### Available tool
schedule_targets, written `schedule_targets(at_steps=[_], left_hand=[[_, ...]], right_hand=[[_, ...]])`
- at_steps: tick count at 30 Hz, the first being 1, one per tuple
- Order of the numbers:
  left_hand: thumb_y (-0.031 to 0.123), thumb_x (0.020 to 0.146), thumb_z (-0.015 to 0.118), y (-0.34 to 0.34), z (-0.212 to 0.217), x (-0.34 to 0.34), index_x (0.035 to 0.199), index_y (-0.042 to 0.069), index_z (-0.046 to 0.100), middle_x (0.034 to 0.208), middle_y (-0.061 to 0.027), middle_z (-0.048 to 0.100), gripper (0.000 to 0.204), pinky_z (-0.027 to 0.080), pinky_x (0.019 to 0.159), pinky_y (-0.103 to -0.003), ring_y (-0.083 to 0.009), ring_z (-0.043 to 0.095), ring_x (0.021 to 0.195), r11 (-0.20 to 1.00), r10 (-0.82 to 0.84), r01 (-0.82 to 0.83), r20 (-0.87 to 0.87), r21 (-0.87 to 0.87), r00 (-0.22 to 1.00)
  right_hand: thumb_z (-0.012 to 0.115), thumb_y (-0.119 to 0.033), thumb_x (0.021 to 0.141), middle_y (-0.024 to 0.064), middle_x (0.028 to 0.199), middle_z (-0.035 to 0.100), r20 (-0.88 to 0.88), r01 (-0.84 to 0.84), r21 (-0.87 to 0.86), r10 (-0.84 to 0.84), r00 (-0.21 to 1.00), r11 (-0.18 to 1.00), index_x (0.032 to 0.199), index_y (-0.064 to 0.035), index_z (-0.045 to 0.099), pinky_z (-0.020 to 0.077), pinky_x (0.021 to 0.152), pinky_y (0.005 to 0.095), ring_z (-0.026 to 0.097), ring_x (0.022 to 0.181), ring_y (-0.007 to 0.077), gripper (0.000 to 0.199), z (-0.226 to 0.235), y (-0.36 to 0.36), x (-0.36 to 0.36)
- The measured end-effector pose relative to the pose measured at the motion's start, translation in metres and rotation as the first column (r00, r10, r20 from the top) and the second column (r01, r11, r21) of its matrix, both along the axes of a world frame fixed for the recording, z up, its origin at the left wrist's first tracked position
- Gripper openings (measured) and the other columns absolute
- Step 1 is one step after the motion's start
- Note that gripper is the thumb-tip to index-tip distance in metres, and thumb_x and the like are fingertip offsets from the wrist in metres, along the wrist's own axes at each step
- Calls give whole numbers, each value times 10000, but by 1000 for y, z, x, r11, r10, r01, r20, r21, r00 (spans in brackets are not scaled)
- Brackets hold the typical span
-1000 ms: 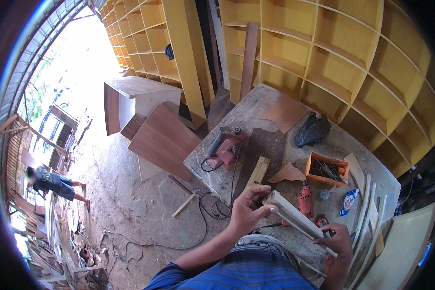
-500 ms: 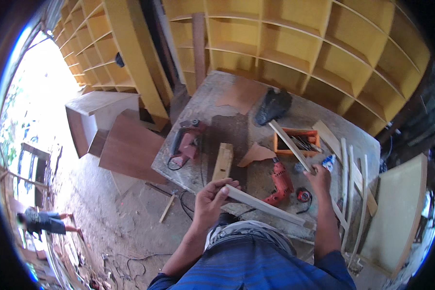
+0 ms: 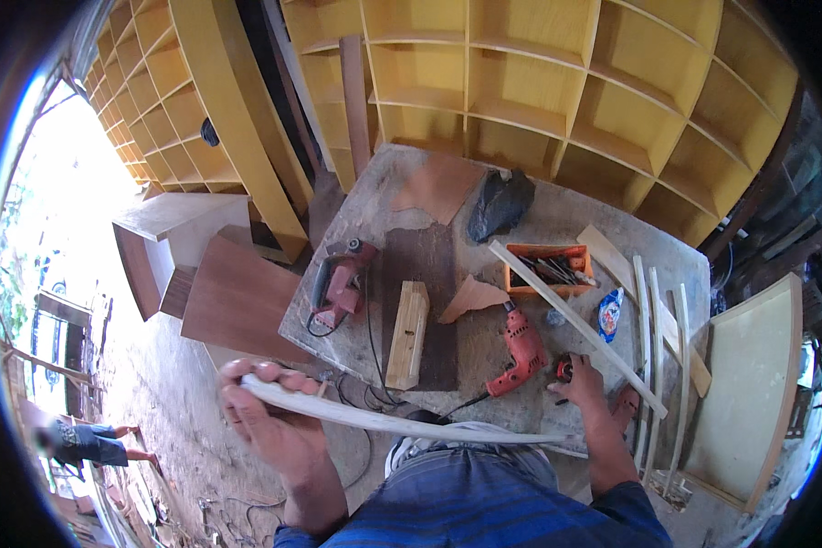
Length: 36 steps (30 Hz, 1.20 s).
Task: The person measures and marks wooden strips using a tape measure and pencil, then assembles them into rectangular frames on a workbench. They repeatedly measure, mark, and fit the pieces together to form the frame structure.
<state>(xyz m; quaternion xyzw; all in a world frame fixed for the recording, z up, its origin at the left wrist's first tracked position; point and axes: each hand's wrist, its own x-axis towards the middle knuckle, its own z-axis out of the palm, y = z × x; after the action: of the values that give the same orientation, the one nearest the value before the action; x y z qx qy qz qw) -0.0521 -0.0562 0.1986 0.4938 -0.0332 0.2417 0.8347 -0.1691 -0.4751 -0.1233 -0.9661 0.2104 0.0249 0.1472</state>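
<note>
My left hand is closed round one end of a pale wooden strip, which stretches in front of my body toward the right. At the table's near right, my right hand grips a small red-and-black tape measure. A second pale strip lies slantwise on the table, over the corner of an orange box of loose tools and bits. A red power drill lies left of my right hand. Farther left is a short, thick wood block.
A red power planer with a cord sits on the table's left. Around the table are a black plastic bag, long strips on the right and a leaning panel. Yellow shelving stands behind. A person is far left.
My right hand has let go of the slanting strip, now resting on the table, and taken hold of the tape measure. My left hand moved left and nearer with its strip.
</note>
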Motion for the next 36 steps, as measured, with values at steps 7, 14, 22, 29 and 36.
schedule_targets(at_steps=[7,14,22,29,36], left_hand=[[296,1135,384,-21,85,22,1197,61,458,1040,-77,566,254,545,490,-146,-41,625,743,967,-229,255,494,15,839],[77,1030,543,-15,192,36,1184,23,457,1139,-130,558,185,547,481,-207,-89,637,716,859,-457,452,757,240,468],[206,1027,533,-93,142,45,1207,17,545,845,-113,689,261,546,498,-297,-173,643,582,874,-485,285,738,393,470],[95,825,689,-118,61,66,960,-18,678,802,-130,719,176,539,574,-319,-224,678,614,708,-653,178,539,683,532],[216,727,922,-115,55,55,1102,4,684,959,-103,747,492,498,628,-251,-124,631,666,490,-799,390,222,780,560]], right_hand=[[678,-623,830,92,851,704,-87,236,947,-536,840,216,1106,-106,676,499,593,368,668,713,265,586,-22,-16,7],[613,-667,829,86,922,703,-73,-277,854,-630,773,-439,1061,-97,670,458,609,341,640,755,250,618,95,9,32],[644,-577,811,148,908,668,249,-508,793,-582,774,-337,1089,-14,643,465,722,362,625,872,297,628,172,27,44],[712,-484,803,124,954,673,578,-588,806,-307,756,69,1170,9,599,523,773,362,669,838,248,624,273,56,63],[848,-385,686,131,976,703,740,-733,405,276,614,547,1433,10,485,548,834,358,715,918,251,920,396,79,71]])
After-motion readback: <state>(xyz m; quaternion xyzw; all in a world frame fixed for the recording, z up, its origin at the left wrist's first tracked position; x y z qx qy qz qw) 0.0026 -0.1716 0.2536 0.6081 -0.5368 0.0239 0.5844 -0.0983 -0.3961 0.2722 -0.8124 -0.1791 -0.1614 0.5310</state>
